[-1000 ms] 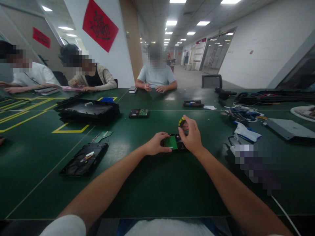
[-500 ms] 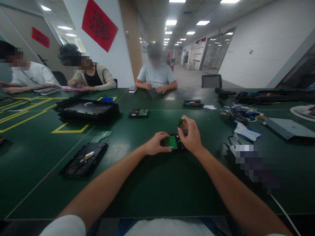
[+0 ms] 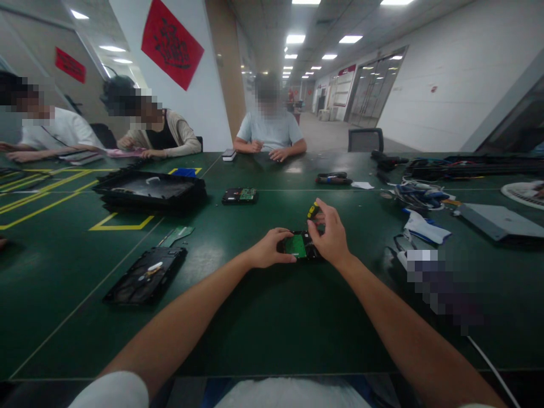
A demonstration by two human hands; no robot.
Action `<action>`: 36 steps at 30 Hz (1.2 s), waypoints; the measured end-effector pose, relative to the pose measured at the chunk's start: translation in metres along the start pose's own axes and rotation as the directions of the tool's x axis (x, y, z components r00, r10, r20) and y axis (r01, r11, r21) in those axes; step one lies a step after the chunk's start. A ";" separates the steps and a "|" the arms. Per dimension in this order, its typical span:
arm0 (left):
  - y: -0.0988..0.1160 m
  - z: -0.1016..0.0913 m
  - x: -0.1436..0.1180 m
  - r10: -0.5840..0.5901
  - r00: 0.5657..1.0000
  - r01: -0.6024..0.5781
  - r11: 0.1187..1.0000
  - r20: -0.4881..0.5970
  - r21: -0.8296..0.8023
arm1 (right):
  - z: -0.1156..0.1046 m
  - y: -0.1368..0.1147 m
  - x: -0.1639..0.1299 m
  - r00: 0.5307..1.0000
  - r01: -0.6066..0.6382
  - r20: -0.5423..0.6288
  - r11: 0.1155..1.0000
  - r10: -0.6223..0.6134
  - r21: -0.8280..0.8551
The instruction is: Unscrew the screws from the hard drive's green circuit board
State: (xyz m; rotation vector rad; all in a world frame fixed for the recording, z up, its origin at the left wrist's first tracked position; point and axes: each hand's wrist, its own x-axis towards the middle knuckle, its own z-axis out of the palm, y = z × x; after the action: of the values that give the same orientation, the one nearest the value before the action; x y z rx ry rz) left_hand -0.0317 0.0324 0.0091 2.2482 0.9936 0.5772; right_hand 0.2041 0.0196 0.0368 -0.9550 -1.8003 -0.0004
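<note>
A black hard drive (image 3: 296, 247) with a green circuit board facing up lies on the green table in front of me. My left hand (image 3: 273, 247) grips its left end, thumb along the near edge and fingers over the far side. Over the drive's right end, my right hand (image 3: 330, 233) is closed on a screwdriver with a black and yellow handle (image 3: 313, 211). The handle's top sticks out between thumb and fingers. The shaft and tip are too hard to make out.
A second hard drive (image 3: 239, 196) lies farther back. At the left are an open black casing (image 3: 147, 275) and a stack of black trays (image 3: 151, 190). Cables (image 3: 419, 195), a white-blue glove (image 3: 426, 226) and a grey metal box (image 3: 501, 221) lie to the right. Co-workers sit across the table.
The screwdriver handle has turned in my right hand, showing more of its yellow part. My left hand and the hard drive have stayed in place.
</note>
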 end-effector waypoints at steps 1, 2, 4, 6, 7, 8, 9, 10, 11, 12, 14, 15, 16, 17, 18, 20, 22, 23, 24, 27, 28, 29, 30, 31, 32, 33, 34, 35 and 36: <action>0.000 0.000 0.000 -0.001 1.000 0.001 1.000 0.000 0.000 | 0.000 0.000 0.000 1.000 -0.002 0.000 1.000 0.002 -0.002; 0.000 0.000 0.000 -0.003 1.000 0.003 1.000 0.000 0.001 | 0.000 0.000 0.000 1.000 -0.003 0.000 1.000 0.003 -0.006; 0.000 0.000 0.000 -0.006 1.000 0.006 1.000 -0.002 0.004 | 0.000 0.000 0.000 1.000 -0.007 0.003 1.000 0.007 -0.013; -0.001 0.000 0.000 -0.005 1.000 0.005 1.000 -0.001 0.004 | 0.000 0.000 0.000 1.000 -0.011 0.010 1.000 0.011 -0.015; -0.001 0.000 0.000 -0.004 1.000 0.004 1.000 -0.001 0.004 | -0.001 0.000 0.000 1.000 -0.013 0.014 1.000 0.013 -0.015; -0.001 0.000 0.000 -0.003 1.000 0.003 1.000 0.001 0.004 | -0.001 0.000 0.000 1.000 -0.015 0.015 1.000 0.015 -0.017; -0.001 0.000 0.000 -0.005 1.000 0.005 1.000 0.002 0.005 | -0.001 0.000 0.000 1.000 -0.015 0.016 1.000 0.015 -0.023; -0.001 0.000 -0.001 -0.009 1.000 0.009 1.000 0.004 0.006 | -0.001 0.000 0.000 1.000 -0.014 0.015 0.999 0.015 -0.032; -0.002 0.000 -0.001 -0.013 1.000 0.013 1.000 0.004 0.007 | -0.001 0.000 0.000 1.000 -0.012 0.015 0.999 0.013 -0.045; -0.002 0.000 -0.001 -0.016 1.000 0.016 1.000 0.005 0.007 | -0.001 0.000 0.000 1.000 -0.008 0.016 0.998 0.009 -0.059; -0.002 0.000 -0.001 -0.016 1.000 0.016 1.000 0.006 0.005 | -0.001 0.000 0.000 1.000 0.003 0.022 0.997 -0.001 -0.076; -0.002 0.000 -0.001 -0.013 1.000 0.013 1.000 0.004 0.004 | -0.001 0.000 0.000 1.000 0.006 0.028 0.997 -0.004 -0.075; -0.002 0.000 -0.001 -0.009 1.000 0.009 1.000 0.005 0.003 | -0.001 -0.001 -0.001 0.999 0.005 0.033 0.998 -0.003 -0.070; -0.002 0.000 0.000 -0.005 1.000 0.005 1.000 0.003 0.002 | -0.001 -0.001 -0.001 0.999 0.002 0.037 0.998 0.000 -0.063; -0.002 0.000 0.000 -0.003 1.000 0.003 1.000 0.001 0.002 | -0.001 -0.001 -0.001 0.999 -0.002 0.040 0.998 0.004 -0.056; -0.002 0.000 0.000 -0.001 1.000 0.001 1.000 -0.003 0.002 | -0.001 -0.001 -0.001 0.999 -0.006 0.043 0.999 0.008 -0.045; -0.002 0.000 0.000 -0.002 1.000 0.002 1.000 -0.002 -0.001 | -0.002 -0.001 -0.001 0.999 0.001 0.041 0.999 0.001 -0.042; -0.002 0.000 0.000 -0.004 1.000 0.004 1.000 0.001 -0.003 | -0.002 -0.001 0.000 0.999 0.006 0.038 0.999 -0.004 -0.045; -0.002 0.000 0.000 -0.006 1.000 0.006 1.000 0.005 -0.005 | -0.002 -0.001 0.000 0.999 0.011 0.035 0.999 -0.010 -0.050; -0.002 0.000 0.000 -0.009 1.000 0.009 1.000 0.008 -0.001 | -0.003 -0.002 0.001 0.999 0.031 0.033 0.998 -0.029 -0.061; -0.002 0.000 0.000 -0.008 1.000 0.008 1.000 0.007 0.002 | -0.003 -0.003 0.002 0.999 0.036 0.035 0.998 -0.034 -0.061; -0.001 0.000 0.000 -0.007 1.000 0.007 1.000 0.004 0.005 | -0.003 -0.003 0.002 0.999 0.038 0.036 0.997 -0.036 -0.060; -0.001 0.000 0.000 -0.005 1.000 0.005 1.000 0.001 0.005 | -0.003 -0.003 0.002 0.999 0.038 0.036 0.998 -0.036 -0.057; -0.001 -0.001 0.000 -0.003 1.000 0.003 1.000 0.001 0.005 | -0.003 -0.003 0.001 0.999 0.034 0.035 0.998 -0.033 -0.055; -0.001 -0.001 0.000 -0.003 1.000 0.003 1.000 0.000 0.003 | -0.002 -0.003 0.001 0.999 0.030 0.034 0.998 -0.028 -0.050; 0.000 -0.001 0.000 -0.002 1.000 0.002 1.000 0.002 0.002 | -0.002 -0.002 0.001 0.999 0.026 0.033 0.999 -0.024 -0.046; 0.000 -0.001 0.000 -0.003 1.000 0.003 1.000 0.003 0.001 | -0.002 -0.001 0.001 0.999 0.023 0.032 0.999 -0.022 -0.043; 0.000 -0.001 0.000 -0.003 1.000 0.003 1.000 0.004 0.000 | -0.002 -0.001 0.001 0.999 0.022 0.031 0.999 -0.021 -0.041; 0.000 -0.001 0.000 -0.004 1.000 0.004 1.000 0.004 -0.001 | -0.002 0.000 0.001 0.999 0.023 0.032 0.999 -0.022 -0.041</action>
State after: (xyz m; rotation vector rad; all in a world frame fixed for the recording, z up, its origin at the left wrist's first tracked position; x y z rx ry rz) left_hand -0.0324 0.0325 0.0093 2.2449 0.9950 0.5707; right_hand 0.2053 0.0191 0.0384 -0.9689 -1.8461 -0.0374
